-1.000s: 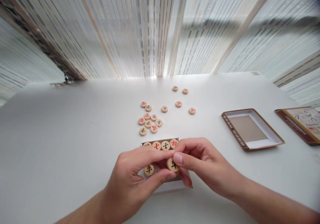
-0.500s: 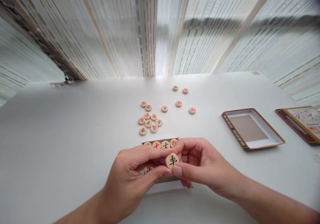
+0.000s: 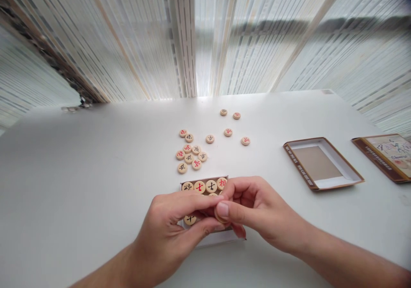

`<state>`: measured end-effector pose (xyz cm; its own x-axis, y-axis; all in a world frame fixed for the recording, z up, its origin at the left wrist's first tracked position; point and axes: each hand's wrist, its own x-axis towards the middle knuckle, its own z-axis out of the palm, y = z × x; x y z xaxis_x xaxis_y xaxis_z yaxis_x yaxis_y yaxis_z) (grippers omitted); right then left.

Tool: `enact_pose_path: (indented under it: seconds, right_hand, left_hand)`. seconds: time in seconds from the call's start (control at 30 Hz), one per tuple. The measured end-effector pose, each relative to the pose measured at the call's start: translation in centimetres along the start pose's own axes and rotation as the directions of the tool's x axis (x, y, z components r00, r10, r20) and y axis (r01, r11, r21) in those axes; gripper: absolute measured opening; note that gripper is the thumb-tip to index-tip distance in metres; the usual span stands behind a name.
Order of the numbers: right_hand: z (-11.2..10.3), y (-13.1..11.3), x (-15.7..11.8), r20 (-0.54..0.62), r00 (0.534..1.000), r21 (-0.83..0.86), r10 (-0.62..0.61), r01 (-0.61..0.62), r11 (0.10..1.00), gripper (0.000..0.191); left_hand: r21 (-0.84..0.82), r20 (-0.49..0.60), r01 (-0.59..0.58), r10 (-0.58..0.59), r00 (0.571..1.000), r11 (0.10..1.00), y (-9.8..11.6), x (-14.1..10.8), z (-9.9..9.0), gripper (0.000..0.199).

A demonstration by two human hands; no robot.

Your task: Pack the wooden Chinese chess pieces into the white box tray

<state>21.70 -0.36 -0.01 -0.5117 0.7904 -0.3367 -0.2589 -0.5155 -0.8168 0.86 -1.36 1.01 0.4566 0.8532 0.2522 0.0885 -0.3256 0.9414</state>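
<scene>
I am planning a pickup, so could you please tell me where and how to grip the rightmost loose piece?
Pinching the piece by opposite sides of its rim, from straight above, looks best: it is a flat disc lying face up on the table, with no neighbour touching it.

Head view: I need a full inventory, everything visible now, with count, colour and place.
Loose discs: 14, pale wood, seven marked red and seven black, on the table beyond the box
Boxed discs: at least six, pale wood, red or black marks, partly hidden
Box: one, whitish inside, under the hands
Held disc: one, pale wood, between the hands, marking hidden
Tray: one, brown rim, white inner walls, right
Printed box part: one, brown and beige, far right
Table: one, white, beneath everything
Striped blind: whitish-grey, behind the table
Dark strip: one, left
Left hand: one, bare, around the held disc
Right hand: one, bare, pinching it
</scene>
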Motion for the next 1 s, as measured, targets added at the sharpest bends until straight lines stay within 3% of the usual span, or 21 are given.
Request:
enact_pose_path:
  seconds: [0.37, 0.53, 0.77, 1.0]
  right_hand:
    - [0.09, 0.41, -0.14, 0.005, 1.000, 0.040, -0.014, 0.013, 0.999, 0.038]
    - [-0.16, 0.24, -0.18, 0.034, 0.999, -0.035, -0.038, 0.039, 0.999, 0.035]
    - [-0.25, 0.05, -0.35, 0.067, 0.998, 0.005, -0.021, 0.021, 1.000, 0.034]
    - [-0.13, 0.11, -0.35, 0.069, 0.997, 0.068, -0.024, 0.019, 0.998, 0.038]
  left_hand:
    - [0.030, -0.071, -0.003, 0.005, 0.997, 1.000, -0.32, -0.29, 0.06, 0.041]
    - [-0.060, -0.017, 0.037, -0.038, 0.999, 0.997, -0.17, -0.13, 0.04, 0.044]
    - [-0.118, -0.110, 0.065, -0.078, 0.991, 0.991, -0.16, -0.14, 0.14, 0.042]
    - [-0.137, -0.125, 0.070, -0.087, 0.988, 0.988, -0.10, -0.22, 0.15, 0.045]
